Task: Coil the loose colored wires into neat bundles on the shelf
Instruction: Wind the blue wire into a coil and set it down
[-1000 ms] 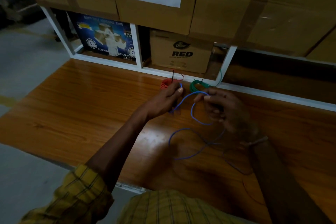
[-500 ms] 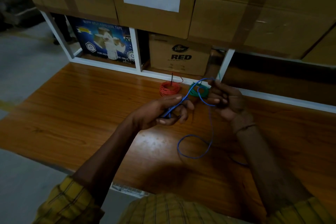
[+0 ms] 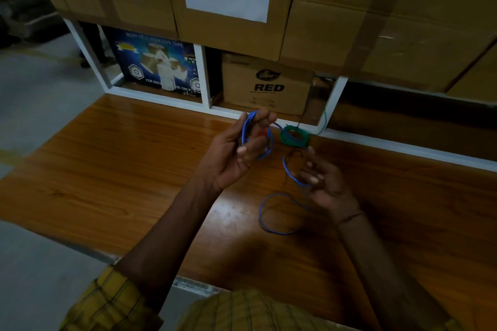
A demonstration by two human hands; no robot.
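Since half a second ago my left hand [image 3: 236, 153] has lifted, fingers [image 3: 265, 117] clamped on the blue wire [image 3: 274, 231] loops; my right hand [image 3: 326, 183], fingers apart, cradles the slack trailing toward the shelf's front edge. I'd feed evenly.

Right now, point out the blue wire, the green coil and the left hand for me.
blue wire [image 3: 271, 232]: head view, on the loose loop lying on the wooden shelf.
green coil [image 3: 285, 140]: head view, on the left side of the wound ring.
left hand [image 3: 236, 153]: head view, on the palm, fingers gripping blue loops.
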